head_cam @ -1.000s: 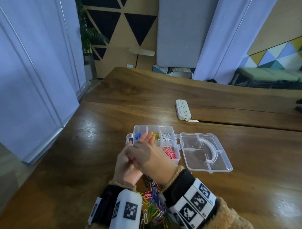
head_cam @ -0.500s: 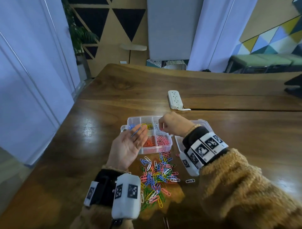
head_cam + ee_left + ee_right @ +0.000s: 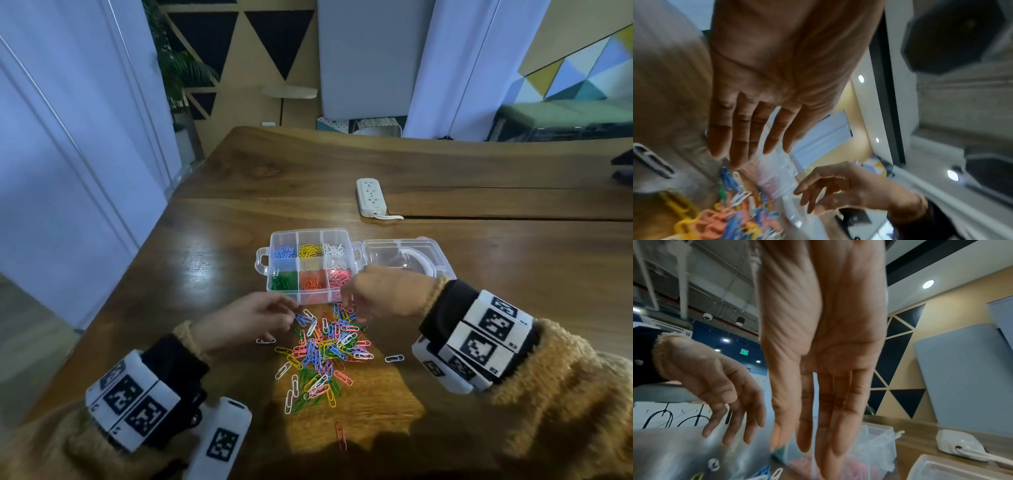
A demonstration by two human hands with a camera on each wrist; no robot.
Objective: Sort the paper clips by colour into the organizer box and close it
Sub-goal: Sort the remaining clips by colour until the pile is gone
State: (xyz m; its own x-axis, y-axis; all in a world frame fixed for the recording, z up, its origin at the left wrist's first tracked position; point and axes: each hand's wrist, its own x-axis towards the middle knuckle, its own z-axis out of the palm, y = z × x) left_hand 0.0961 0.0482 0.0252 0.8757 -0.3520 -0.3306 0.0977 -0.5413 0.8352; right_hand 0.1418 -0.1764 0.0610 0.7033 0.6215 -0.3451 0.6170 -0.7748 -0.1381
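Head view first: we note a clear plastic organizer box (image 3: 310, 265) standing open on the brown wooden counter (image 3: 513, 274), its hinged clear lid (image 3: 404, 255) laid flat to the right and touching the base. Its compartments hold blue, yellow, white, green, orange and pink clips, sorted by colour. A loose heap of mixed coloured paper clips (image 3: 325, 349) lies just in front of the box, between our two wrists, with a stray white clip (image 3: 394, 358) to its right and a pink clip (image 3: 340, 435) near the counter's close edge. Broad bare wood lies right of the lid and left of the box; the counter's left edge runs diagonally, well apart from the heap. A white power strip (image 3: 370, 198) sits beyond the box, near a seam in the wood.

Our left hand (image 3: 246, 320) hovers at the heap's left rim; our right hand (image 3: 383, 291) hangs over the box's near right corner and the heap's far edge.

Left wrist view, blurred, shows what the head view hides: the left fingers (image 3: 740, 134) straight and close together, holding nothing, tips just above blue and white clips. Right wrist view shows the right fingers (image 3: 826, 415) straight, pressed together, empty, pointing down beside the box wall (image 3: 875, 449).
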